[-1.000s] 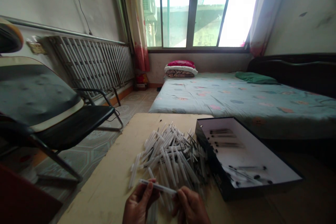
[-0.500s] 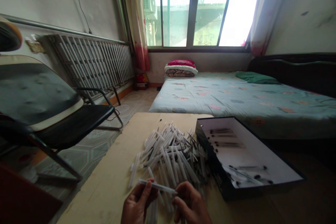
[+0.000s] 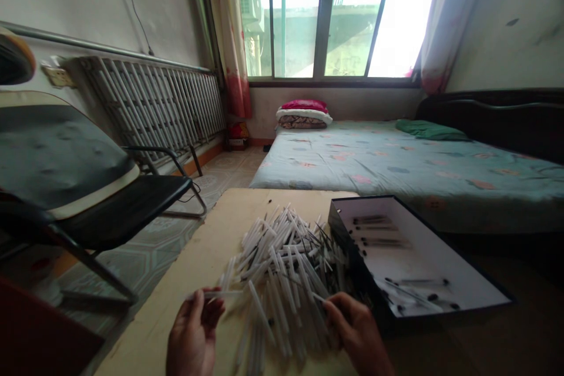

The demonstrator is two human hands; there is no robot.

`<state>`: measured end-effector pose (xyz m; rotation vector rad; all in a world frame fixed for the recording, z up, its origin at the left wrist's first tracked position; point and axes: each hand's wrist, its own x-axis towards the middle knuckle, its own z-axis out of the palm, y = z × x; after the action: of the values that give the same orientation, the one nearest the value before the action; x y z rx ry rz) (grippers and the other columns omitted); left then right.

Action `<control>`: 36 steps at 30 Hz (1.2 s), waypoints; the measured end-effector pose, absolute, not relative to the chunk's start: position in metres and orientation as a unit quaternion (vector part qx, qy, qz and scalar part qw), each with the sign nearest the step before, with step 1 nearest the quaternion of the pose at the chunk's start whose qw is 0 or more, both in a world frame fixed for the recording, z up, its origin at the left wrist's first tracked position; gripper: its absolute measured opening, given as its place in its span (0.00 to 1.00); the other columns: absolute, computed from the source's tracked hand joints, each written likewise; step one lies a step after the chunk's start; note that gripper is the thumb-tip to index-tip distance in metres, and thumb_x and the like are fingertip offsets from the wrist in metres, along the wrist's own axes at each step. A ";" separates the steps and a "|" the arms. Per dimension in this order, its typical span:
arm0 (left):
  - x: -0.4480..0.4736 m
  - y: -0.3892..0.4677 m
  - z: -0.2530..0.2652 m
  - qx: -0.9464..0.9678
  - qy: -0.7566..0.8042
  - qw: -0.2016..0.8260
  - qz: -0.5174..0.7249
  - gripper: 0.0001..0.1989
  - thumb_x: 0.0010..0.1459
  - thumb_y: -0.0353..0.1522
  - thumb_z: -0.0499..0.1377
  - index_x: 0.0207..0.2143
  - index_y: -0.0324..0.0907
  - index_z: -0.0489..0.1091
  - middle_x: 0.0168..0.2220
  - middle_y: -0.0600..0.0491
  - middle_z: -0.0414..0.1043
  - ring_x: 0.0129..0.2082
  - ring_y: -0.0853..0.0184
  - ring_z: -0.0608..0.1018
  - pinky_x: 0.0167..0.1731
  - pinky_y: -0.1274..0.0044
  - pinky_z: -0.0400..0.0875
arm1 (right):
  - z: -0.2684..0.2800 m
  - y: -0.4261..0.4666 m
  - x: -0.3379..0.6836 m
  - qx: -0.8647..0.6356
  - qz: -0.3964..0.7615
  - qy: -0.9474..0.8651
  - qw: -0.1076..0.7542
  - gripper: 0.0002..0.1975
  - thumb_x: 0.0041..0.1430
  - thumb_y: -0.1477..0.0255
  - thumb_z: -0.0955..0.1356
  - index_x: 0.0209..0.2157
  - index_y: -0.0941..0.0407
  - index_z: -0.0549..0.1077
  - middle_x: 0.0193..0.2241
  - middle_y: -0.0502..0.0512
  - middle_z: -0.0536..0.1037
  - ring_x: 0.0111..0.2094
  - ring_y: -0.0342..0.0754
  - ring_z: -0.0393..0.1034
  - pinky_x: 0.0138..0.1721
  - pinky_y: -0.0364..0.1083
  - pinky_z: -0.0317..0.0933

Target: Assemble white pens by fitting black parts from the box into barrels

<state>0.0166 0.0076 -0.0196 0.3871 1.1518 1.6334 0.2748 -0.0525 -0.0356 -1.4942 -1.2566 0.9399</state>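
My left hand [image 3: 196, 323] pinches a whitish translucent plastic tube [image 3: 229, 294], like a pen barrel, which points to the right over the table. My right hand [image 3: 355, 326] is closed on a thin rod [image 3: 318, 297], pale near the fingers and dark and slender toward its far end, like a pen refill. Between and beyond both hands spreads a heap of similar tubes [image 3: 284, 247] mixed with thin dark rods [image 3: 325, 242]. One small black piece [image 3: 270, 322] lies among the nearer tubes.
A shallow dark box [image 3: 423, 258] with a white inside stands right of the heap, holding several tubes and small black pieces. These rest on a pale table [image 3: 176, 305]. A bed [image 3: 352, 153] is behind it, and a black chair [image 3: 132, 205] stands to the left.
My hands have moved apart from the one tube they both held. The left has gone left with the tube; the right has gone right and holds a thin rod.
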 end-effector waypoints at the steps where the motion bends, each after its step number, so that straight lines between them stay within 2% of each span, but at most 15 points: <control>1: 0.021 0.010 -0.019 0.172 0.485 0.530 0.674 0.11 0.40 0.35 0.66 0.27 0.40 0.72 0.23 0.57 0.75 0.20 0.73 0.75 0.22 0.83 0.71 | -0.030 -0.049 0.279 -0.626 0.351 -0.509 0.475 0.19 0.57 0.57 0.61 0.25 0.58 0.67 0.17 0.46 0.66 0.14 0.39 0.61 0.15 0.38 0.55; 6: 0.069 0.023 -0.016 0.347 0.511 0.536 0.576 0.16 0.42 0.41 0.63 0.30 0.38 0.71 0.24 0.53 0.76 0.20 0.71 0.74 0.21 0.79 0.71 | -0.015 -0.020 0.281 -0.697 0.204 -0.512 0.459 0.15 0.60 0.62 0.58 0.30 0.57 0.69 0.20 0.50 0.72 0.17 0.43 0.67 0.19 0.40 0.59; 9: 0.092 0.034 -0.019 0.410 0.518 0.530 0.532 0.18 0.42 0.42 0.62 0.31 0.37 0.72 0.22 0.52 0.75 0.17 0.69 0.74 0.18 0.77 0.71 | -0.016 -0.004 0.281 -0.719 0.088 -0.558 0.406 0.11 0.60 0.68 0.59 0.35 0.58 0.69 0.26 0.56 0.76 0.26 0.49 0.73 0.28 0.43 0.64; 11: 0.098 0.040 -0.022 0.435 0.524 0.520 0.515 0.19 0.40 0.41 0.63 0.32 0.36 0.73 0.23 0.51 0.75 0.17 0.67 0.74 0.15 0.76 0.70 | -0.018 0.003 0.283 -0.721 0.039 -0.576 0.382 0.09 0.58 0.72 0.60 0.36 0.59 0.69 0.30 0.60 0.77 0.33 0.52 0.73 0.35 0.46 0.63; 14: 0.097 0.043 -0.029 0.462 0.540 0.489 0.506 0.24 0.40 0.38 0.63 0.40 0.35 0.71 0.32 0.48 0.74 0.18 0.66 0.75 0.14 0.76 0.69 | -0.019 0.007 0.286 -0.726 0.020 -0.583 0.366 0.08 0.57 0.77 0.59 0.35 0.60 0.68 0.31 0.62 0.75 0.35 0.55 0.71 0.36 0.48 0.62; 17: 0.093 0.040 -0.036 0.520 0.558 0.419 0.493 0.28 0.43 0.39 0.61 0.48 0.36 0.66 0.40 0.45 0.70 0.20 0.67 0.75 0.18 0.73 0.71 | -0.015 0.004 0.284 -0.731 0.006 -0.584 0.354 0.10 0.57 0.78 0.59 0.39 0.61 0.67 0.34 0.64 0.73 0.36 0.55 0.70 0.35 0.47 0.61; 20: 0.089 0.035 -0.039 0.591 0.564 0.331 0.472 0.26 0.47 0.39 0.58 0.49 0.37 0.65 0.40 0.45 0.68 0.21 0.67 0.75 0.25 0.69 0.73 | -0.001 -0.005 0.287 -0.712 0.006 -0.603 0.359 0.10 0.59 0.77 0.58 0.39 0.60 0.66 0.35 0.62 0.72 0.35 0.51 0.70 0.34 0.45 0.60; 23: 0.088 0.030 -0.039 0.621 0.557 0.277 0.477 0.22 0.49 0.38 0.57 0.47 0.38 0.67 0.38 0.47 0.69 0.21 0.67 0.75 0.28 0.68 0.73 | 0.020 -0.013 0.311 -0.708 0.003 -0.611 0.354 0.09 0.61 0.72 0.57 0.34 0.56 0.67 0.30 0.56 0.72 0.31 0.48 0.69 0.33 0.43 0.58; 25: 0.087 0.028 -0.038 0.629 0.550 0.253 0.487 0.20 0.50 0.37 0.57 0.45 0.40 0.68 0.38 0.48 0.70 0.21 0.67 0.75 0.29 0.69 0.73 | 0.032 -0.013 0.340 -0.746 -0.001 -0.603 0.284 0.11 0.63 0.69 0.56 0.32 0.55 0.66 0.28 0.53 0.73 0.30 0.46 0.69 0.31 0.42 0.57; 27: 0.086 0.027 -0.039 0.632 0.543 0.246 0.495 0.18 0.51 0.37 0.57 0.44 0.41 0.69 0.39 0.48 0.70 0.22 0.67 0.75 0.28 0.70 0.73 | 0.037 -0.010 0.374 -0.778 0.012 -0.611 0.147 0.12 0.64 0.70 0.55 0.34 0.56 0.67 0.30 0.53 0.74 0.33 0.46 0.69 0.32 0.42 0.56; 29: 0.085 0.026 -0.041 0.629 0.540 0.252 0.499 0.18 0.52 0.37 0.56 0.44 0.40 0.68 0.40 0.47 0.70 0.23 0.67 0.75 0.28 0.70 0.73 | 0.033 -0.004 0.404 -0.778 0.033 -0.623 0.073 0.06 0.59 0.74 0.61 0.32 0.56 0.69 0.31 0.55 0.75 0.35 0.48 0.69 0.33 0.43 0.56; 30: 0.085 0.025 -0.043 0.626 0.541 0.256 0.500 0.18 0.52 0.37 0.56 0.45 0.40 0.67 0.41 0.47 0.70 0.23 0.67 0.75 0.28 0.70 0.73 | 0.028 -0.002 0.415 -0.775 0.045 -0.629 0.044 0.03 0.55 0.77 0.64 0.31 0.57 0.70 0.31 0.55 0.75 0.35 0.48 0.69 0.33 0.43 0.56; 32: 0.085 0.023 -0.048 0.621 0.539 0.262 0.506 0.17 0.53 0.37 0.55 0.45 0.40 0.66 0.41 0.47 0.69 0.24 0.66 0.76 0.29 0.70 0.73 | 0.014 0.004 0.427 -0.766 0.068 -0.639 0.002 0.05 0.49 0.81 0.67 0.30 0.59 0.71 0.31 0.55 0.75 0.35 0.49 0.69 0.33 0.44 0.58; 36: 0.088 0.019 -0.056 0.613 0.522 0.266 0.530 0.15 0.54 0.35 0.54 0.44 0.40 0.66 0.39 0.47 0.70 0.26 0.66 0.76 0.27 0.72 0.74 | -0.014 0.009 0.426 -0.753 0.099 -0.648 -0.058 0.04 0.56 0.74 0.66 0.33 0.60 0.71 0.34 0.52 0.74 0.36 0.46 0.69 0.37 0.48 0.63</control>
<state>0.0879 0.0189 -0.0563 1.6555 1.4099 1.4328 0.4263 0.0094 -0.0136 -2.4561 -2.1155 0.3217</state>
